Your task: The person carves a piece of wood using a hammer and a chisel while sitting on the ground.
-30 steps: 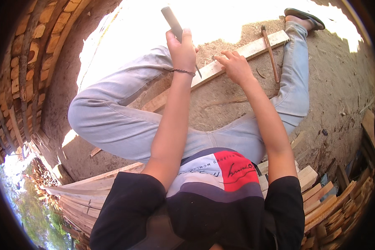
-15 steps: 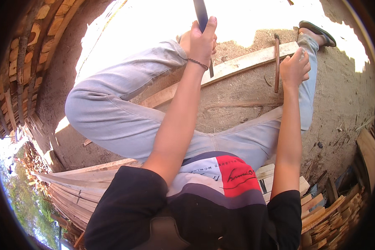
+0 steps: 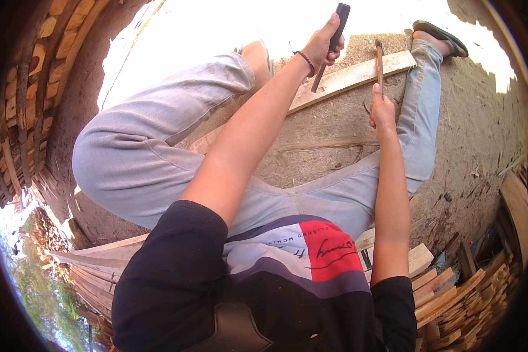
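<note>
Gripping a dark-handled tool [image 3: 334, 35], the left hand [image 3: 322, 44] has been lifted higher than half a second ago. A thin wooden stick [image 3: 379, 61] is clasped upright by the right hand [image 3: 382, 111], lowered since, over the plank [image 3: 358, 73] on the dirt ground [image 3: 334, 126].
</note>
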`<state>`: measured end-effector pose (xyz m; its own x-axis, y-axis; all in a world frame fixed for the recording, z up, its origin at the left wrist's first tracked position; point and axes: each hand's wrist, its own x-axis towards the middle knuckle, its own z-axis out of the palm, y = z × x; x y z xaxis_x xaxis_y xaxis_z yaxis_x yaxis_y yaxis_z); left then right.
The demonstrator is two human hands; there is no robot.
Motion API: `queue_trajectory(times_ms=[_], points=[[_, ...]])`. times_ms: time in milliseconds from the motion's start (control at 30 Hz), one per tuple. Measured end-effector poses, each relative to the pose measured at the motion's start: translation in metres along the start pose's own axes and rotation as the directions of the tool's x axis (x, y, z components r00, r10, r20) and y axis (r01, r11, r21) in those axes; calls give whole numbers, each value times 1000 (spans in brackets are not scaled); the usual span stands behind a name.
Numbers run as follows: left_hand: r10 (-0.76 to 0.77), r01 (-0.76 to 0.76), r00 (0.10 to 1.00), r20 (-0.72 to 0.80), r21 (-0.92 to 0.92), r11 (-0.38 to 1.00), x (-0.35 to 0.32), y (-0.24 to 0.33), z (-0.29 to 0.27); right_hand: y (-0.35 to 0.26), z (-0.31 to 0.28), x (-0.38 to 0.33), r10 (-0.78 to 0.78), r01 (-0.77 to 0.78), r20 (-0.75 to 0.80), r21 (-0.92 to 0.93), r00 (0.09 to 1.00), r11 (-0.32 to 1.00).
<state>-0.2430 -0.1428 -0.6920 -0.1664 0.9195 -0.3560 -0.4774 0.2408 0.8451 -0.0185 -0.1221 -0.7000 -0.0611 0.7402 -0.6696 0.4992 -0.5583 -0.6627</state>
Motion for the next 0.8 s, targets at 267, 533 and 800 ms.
queue_trajectory(times_ms=[267,533,800], points=[[-35,38,999,-16,210,977,32,-12,11,13,-3,12,0,0,39,-7,999,1000],[-13,-5,999,40,408,913,31,-26,27,0,1,-8,-60,67,64,-124,996,990],[42,-112,984,170,428,897,30,-23,35,6,-2,1,-100,105,38,-146,994,984]])
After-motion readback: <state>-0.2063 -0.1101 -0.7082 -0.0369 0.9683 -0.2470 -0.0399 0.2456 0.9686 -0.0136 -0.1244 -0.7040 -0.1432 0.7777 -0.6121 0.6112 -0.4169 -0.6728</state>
